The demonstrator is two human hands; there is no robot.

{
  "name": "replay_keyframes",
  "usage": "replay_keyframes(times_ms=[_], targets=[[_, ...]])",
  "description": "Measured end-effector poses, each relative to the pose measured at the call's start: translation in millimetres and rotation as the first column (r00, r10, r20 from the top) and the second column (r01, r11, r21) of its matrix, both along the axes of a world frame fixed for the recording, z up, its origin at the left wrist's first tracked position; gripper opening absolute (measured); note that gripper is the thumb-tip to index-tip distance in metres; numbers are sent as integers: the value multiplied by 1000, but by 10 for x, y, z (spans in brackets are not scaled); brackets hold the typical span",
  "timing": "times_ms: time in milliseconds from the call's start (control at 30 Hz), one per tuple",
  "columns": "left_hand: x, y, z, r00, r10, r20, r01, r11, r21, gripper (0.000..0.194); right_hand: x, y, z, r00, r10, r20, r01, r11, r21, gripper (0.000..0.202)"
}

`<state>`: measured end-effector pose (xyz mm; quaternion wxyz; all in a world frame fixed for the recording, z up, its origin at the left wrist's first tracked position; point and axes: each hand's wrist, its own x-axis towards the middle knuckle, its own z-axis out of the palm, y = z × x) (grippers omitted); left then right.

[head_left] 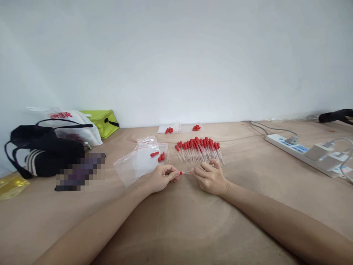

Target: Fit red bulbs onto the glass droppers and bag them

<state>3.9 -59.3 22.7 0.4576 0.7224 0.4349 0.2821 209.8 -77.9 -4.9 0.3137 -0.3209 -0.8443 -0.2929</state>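
My left hand [162,178] pinches a red rubber bulb [181,173], most of it hidden by the fingers. From the bulb a thin clear tube [186,172] runs to the right, and its far end is between the curled fingers of my right hand [210,177]. Just behind my hands lies a row of several clear droppers with red bulbs [197,147]. Loose red bulbs [161,157] rest on clear plastic bags [143,160] behind my left hand.
Two small bags with red bulbs [169,130] [196,127] lie near the wall. A black bag [55,151], white plastic bag [85,127] and green box [104,123] stand at left. A power strip [303,152] with plugs and cables lies at right.
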Motion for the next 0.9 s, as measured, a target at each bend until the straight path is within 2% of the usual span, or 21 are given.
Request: replay_keyframes(times_ms=[167,267,333,367,433,500,567,600,667,767,833,900], targets=[[-5,-3,22,998,-35,-42,36,999,17,28,-28,-28,-14,1000,-19,8,19,999,-44,24],[-44,26,-42,999,-2,-48,8,992,126,28,-29,-23,21,997,-55,-47,49,992,-117,19],[-105,80,-73,994,100,-36,-87,961,261,37,16,35,66,979,-153,-133,125,972,-199,19],[-147,119,-77,984,176,-35,-152,922,356,39,53,88,92,954,-231,-191,181,952,-248,20],[-248,215,-64,926,375,-47,-287,778,558,31,147,236,142,857,-416,-304,299,882,-363,24],[-360,319,-44,856,511,-84,-306,630,714,22,234,415,176,726,-582,-366,381,784,-490,26],[-465,413,-41,794,596,-121,-291,547,785,17,286,584,184,622,-693,-364,409,685,-604,26],[-511,451,-50,761,633,-140,-292,527,798,17,297,654,178,588,-730,-347,416,641,-645,25],[-584,508,-84,716,676,-175,-296,520,801,17,301,754,152,548,-780,-302,431,573,-697,25],[-636,551,-137,722,656,-219,-274,563,780,18,301,812,111,543,-802,-249,443,525,-726,25],[-634,559,-151,744,626,-231,-259,590,765,16,304,808,103,558,-794,-240,441,529,-725,27],[-607,555,-148,754,614,-234,-252,599,760,16,281,784,117,580,-772,-261,443,568,-694,28]])
